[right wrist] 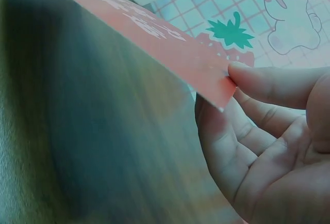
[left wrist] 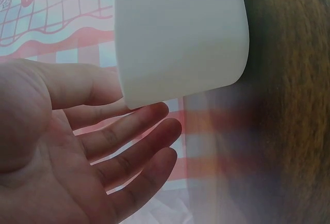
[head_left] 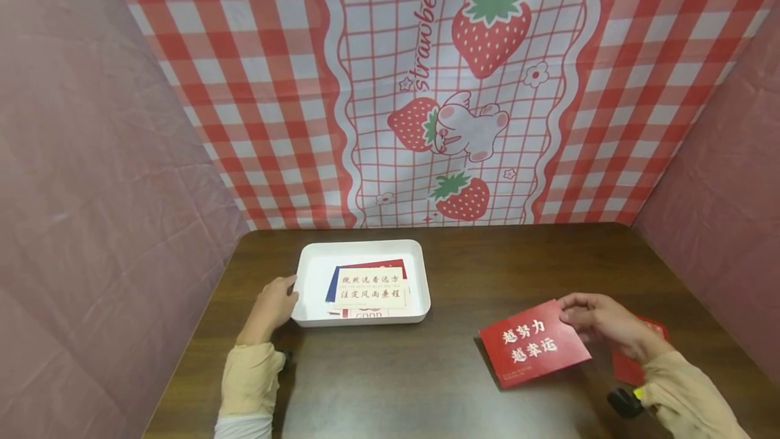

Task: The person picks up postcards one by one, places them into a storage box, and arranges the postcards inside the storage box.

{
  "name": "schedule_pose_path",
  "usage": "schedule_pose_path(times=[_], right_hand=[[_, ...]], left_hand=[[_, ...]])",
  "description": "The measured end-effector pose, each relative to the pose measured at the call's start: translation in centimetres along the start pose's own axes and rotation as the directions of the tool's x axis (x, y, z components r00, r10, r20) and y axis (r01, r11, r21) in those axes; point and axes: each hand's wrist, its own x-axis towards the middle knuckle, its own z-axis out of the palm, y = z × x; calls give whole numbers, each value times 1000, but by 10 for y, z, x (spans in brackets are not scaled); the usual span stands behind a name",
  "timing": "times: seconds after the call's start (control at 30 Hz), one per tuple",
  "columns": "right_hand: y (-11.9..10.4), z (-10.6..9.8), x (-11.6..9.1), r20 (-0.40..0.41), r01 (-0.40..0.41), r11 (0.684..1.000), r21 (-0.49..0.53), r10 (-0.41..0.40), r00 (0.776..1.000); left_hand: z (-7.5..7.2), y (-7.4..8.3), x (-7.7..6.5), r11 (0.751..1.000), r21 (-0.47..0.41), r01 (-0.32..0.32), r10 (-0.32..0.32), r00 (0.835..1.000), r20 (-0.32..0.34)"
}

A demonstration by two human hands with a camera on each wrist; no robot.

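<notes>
My right hand (head_left: pixel 600 320) pinches a red card (head_left: pixel 529 351) with white Chinese characters by its upper right corner, thumb on the printed face. The card is tilted above the table. Partly hidden beneath that hand and wrist lies another red card (head_left: pixel 626 366). At the left, my left hand (head_left: pixel 275 307) holds the left rim of a white tray (head_left: pixel 359 322); in the left wrist view its thumb passes behind the rim and the other fingers (left wrist: pixel 134 159) spread loosely. Inside the tray, a cream card (head_left: pixel 372 297) overlaps a blue card (head_left: pixel 332 284), a red one and a "GOOD" card.
Both hands work over a dark brown wooden table (head_left: pixel 451 385). Behind it hangs a red-and-white checked cloth (head_left: pixel 280 100) with strawberries on it. Pink fabric walls (head_left: pixel 110 188) stand on either side. A black wrist device (head_left: pixel 624 402) sits on the right sleeve.
</notes>
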Motion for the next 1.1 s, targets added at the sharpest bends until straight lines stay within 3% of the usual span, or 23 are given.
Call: schedule_pose_path(times=[0.4,0.63,1.1], right_hand=[[-8,1,6,-59,54,998,35,-52,997],[-11,3,9,-114,33,998,52,-27,993],[-12,6,9,-111,107,983,149,-91,990]], left_hand=[[0,-1,-1,1000,-4,-15,15,1000,-20],[0,-1,0,1000,-23,-11,10,999,-35],[0,0,0,1000,-27,2,-2,1000,-27]])
